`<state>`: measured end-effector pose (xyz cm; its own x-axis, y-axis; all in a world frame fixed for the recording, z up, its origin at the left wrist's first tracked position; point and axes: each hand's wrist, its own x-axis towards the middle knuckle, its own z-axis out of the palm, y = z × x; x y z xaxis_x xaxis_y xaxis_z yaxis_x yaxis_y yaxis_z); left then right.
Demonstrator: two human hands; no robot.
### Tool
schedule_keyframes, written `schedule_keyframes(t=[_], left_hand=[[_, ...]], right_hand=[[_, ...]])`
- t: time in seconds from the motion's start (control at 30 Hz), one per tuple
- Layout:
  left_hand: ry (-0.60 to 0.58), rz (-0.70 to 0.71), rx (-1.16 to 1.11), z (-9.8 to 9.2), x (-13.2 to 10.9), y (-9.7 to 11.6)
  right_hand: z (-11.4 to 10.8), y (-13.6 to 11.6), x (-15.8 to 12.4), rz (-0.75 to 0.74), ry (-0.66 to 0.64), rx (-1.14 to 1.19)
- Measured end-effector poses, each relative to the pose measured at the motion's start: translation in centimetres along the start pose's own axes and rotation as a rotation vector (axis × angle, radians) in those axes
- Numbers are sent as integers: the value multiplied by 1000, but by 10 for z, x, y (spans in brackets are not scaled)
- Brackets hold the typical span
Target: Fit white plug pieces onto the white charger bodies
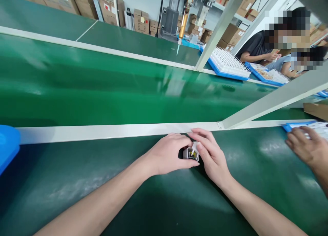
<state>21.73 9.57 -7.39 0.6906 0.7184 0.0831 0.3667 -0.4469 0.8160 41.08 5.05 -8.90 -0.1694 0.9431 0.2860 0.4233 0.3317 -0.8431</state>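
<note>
Near the middle of the green work surface (102, 167), my left hand (170, 154) grips a small white housing (188, 154) between thumb and fingers. The housing's open end faces the camera, with yellow and dark parts inside. My right hand (211, 154) pinches a small white piece (195, 147) at the housing's upper right edge. Both hands are closed and close together, just in front of the pale metal rail (123, 130). The exact shape of the white piece is partly hidden by my right fingers.
A blue bin (7, 143) sits at the left edge. Another person's hand (304, 147) reaches over a blue tray (289, 126) at right. Beyond the rail lies a green conveyor belt (102, 92). Slanted metal posts (271, 97) rise at right. Behind are spiky trays (228, 63) and two people.
</note>
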Motion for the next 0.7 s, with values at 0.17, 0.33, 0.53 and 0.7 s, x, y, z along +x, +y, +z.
schedule_keyframes(t=[0.17, 0.33, 0.53, 0.7], left_hand=[[-31, 23, 1, -2, 0, 0], [29, -27, -49, -1, 0, -1], [163, -86, -134, 1, -1, -3], [511, -204, -97, 2, 0, -8]], right_hand=[[1, 6, 5, 220, 125, 184], [6, 1, 3, 225, 97, 270], [-4, 10, 4, 73, 99, 261], [-12, 11, 10, -2, -20, -155]])
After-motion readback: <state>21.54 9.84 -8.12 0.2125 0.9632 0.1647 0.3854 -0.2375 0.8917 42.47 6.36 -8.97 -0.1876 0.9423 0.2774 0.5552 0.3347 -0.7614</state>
